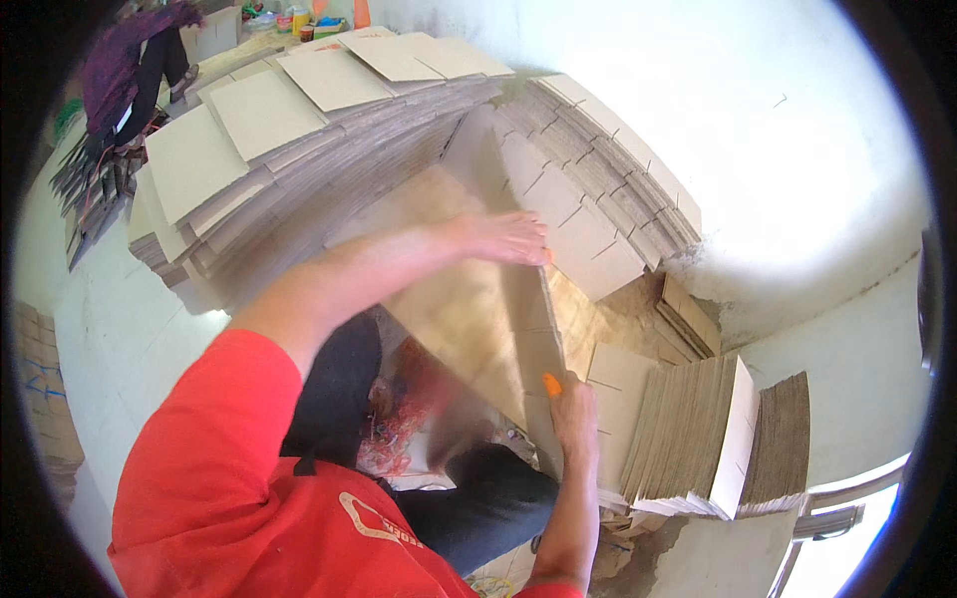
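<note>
A thin upright bundle of grey-brown cardboard sheets [531,349] stands on edge in front of me, over a light brown board [454,309]. Near the bundle's far end, my left hand [498,239] reaches across with its fingers closed over the top edge. My right hand [573,414] grips the near end, its thumb, with an orange covering, lying against the sheets' left face. Orange also shows at a left fingertip. The lower edge of the bundle is partly blurred, and the sheets cannot be told apart.
Long overlapping stacks of cardboard sheets [269,115] fill the far left. Slotted cardboard pieces [598,169] line the wall at right. Another cardboard stack [688,429] stands right of my right hand. Red strands [399,424] lie by my legs. Another person [130,75] sits at upper left.
</note>
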`<state>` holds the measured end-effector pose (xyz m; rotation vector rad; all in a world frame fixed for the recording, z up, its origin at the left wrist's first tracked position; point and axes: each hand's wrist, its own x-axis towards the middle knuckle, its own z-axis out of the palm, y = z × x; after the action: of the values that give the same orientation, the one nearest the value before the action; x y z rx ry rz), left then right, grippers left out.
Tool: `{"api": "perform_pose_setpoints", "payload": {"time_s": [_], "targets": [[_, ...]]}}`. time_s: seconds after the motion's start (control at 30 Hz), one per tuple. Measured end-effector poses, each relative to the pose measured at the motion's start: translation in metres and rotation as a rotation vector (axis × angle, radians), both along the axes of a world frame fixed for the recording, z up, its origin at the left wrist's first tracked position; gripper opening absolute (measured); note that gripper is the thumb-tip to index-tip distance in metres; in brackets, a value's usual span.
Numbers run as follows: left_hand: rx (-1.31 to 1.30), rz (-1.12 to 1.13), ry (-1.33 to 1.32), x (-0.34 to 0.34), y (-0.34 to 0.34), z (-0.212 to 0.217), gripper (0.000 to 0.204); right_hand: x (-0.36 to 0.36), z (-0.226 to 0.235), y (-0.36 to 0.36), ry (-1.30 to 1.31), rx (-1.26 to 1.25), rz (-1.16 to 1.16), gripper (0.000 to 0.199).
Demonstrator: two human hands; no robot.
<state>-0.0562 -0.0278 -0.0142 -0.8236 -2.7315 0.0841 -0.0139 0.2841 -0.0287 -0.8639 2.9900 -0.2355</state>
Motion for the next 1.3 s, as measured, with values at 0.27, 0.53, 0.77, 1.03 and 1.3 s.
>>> {"api": "perform_pose_setpoints", "payload": {"time_s": [0.27,0.53,0.77,1.03,1.3], "targets": [[-0.438,0.012,0.731,0.126,-0.063,0.168,0.018,0.065,0.089,0.015,1.014,-0.434,0.068,0.054],[-0.265,0.894,0.236,0.171,-0.179,0.103,0.015,0.087,-0.067,0.038,-0.286,-0.936,-0.160,0.017],[-0.231,0.892,0.135,0.180,-0.182,0.079,0.010,0.165,-0.095,0.042,-0.919,-1.435,-0.297,0.035],[-0.194,0.790,0.251,0.175,-0.190,0.078,0.004,0.148,-0.080,0.103,-0.783,-1.690,-0.455,0.022],[-0.201,0.929,0.202,0.175,-0.169,0.084,0.021,0.041,0.029,0.196,0.606,-0.654,-0.590,0.021]]}}
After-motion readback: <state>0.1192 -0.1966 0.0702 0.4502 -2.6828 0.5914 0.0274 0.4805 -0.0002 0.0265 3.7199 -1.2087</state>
